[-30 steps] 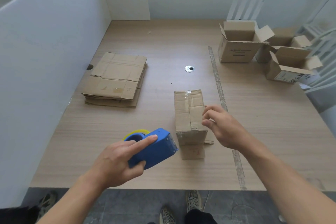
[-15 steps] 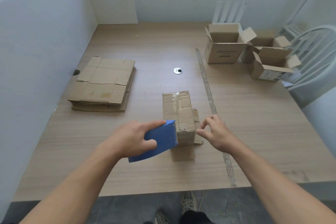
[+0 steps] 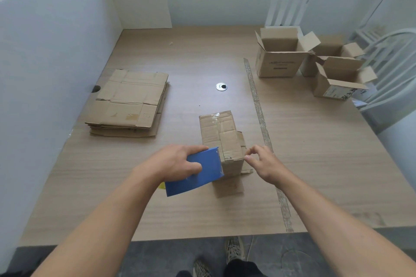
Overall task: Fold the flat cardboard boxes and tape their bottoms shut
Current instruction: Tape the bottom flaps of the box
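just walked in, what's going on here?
The left hand grips a blue tape dispenser against the near end of an upturned cardboard box, tape already along its seam. The right hand has curled fingers at the box's near right corner; whether they pinch anything is unclear. A stack of flat boxes lies left; three folded boxes stand far right.

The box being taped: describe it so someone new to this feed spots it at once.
On the wooden table, look near the front edge, in the middle. The box sits between the right hand and the left hand, which holds a blue tape dispenser against it. Unlike the flat stack to its left and the open boxes far right, its top face is closed and taped.
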`<state>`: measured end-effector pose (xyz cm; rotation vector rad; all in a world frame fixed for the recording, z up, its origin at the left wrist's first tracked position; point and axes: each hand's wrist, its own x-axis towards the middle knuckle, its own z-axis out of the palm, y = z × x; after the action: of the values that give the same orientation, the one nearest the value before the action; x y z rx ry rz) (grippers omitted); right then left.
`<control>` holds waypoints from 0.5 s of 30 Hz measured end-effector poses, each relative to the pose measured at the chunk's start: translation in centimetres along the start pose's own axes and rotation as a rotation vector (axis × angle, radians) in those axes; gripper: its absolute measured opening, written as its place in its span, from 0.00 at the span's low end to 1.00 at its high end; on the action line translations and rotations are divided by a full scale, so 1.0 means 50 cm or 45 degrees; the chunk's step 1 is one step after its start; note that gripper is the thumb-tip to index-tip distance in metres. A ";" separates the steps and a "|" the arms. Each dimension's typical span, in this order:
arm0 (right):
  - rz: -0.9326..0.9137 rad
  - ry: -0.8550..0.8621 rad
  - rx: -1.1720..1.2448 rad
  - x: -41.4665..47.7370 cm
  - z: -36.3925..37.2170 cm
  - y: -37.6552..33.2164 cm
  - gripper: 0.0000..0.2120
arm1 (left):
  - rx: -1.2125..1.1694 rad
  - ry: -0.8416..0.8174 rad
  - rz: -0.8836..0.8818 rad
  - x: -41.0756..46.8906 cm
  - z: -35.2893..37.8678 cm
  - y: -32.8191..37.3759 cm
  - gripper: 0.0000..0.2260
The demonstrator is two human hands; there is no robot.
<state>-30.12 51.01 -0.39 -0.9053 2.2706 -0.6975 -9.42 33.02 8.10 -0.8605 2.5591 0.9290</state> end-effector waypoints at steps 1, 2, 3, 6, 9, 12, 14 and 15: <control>0.002 0.021 0.054 -0.002 0.005 0.001 0.06 | -0.011 -0.008 -0.006 0.002 -0.001 0.003 0.26; 0.026 0.069 0.112 -0.004 0.010 0.001 0.10 | -0.017 -0.015 -0.012 0.004 -0.001 0.005 0.26; 0.067 0.145 0.172 -0.006 0.015 0.002 0.12 | -0.022 -0.022 -0.017 0.006 -0.001 0.006 0.26; 0.097 0.263 0.186 -0.017 0.031 0.006 0.06 | -0.031 -0.036 -0.027 0.006 0.002 0.009 0.29; 0.018 0.187 0.198 -0.035 0.048 0.009 0.08 | -0.016 -0.029 -0.025 0.006 0.005 0.014 0.30; -0.082 0.214 0.107 -0.040 0.059 0.017 0.04 | -0.024 -0.041 -0.037 0.006 0.002 0.018 0.29; -0.105 0.311 0.093 -0.031 0.069 0.027 0.06 | -0.025 -0.052 -0.047 0.007 0.000 0.021 0.28; -0.096 0.371 0.124 -0.026 0.073 0.030 0.06 | -0.024 -0.057 -0.052 0.009 0.000 0.023 0.29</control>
<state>-27.50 52.00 -3.48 -0.8950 2.4377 -1.0229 -10.48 33.54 8.46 -0.8837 2.4896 0.9509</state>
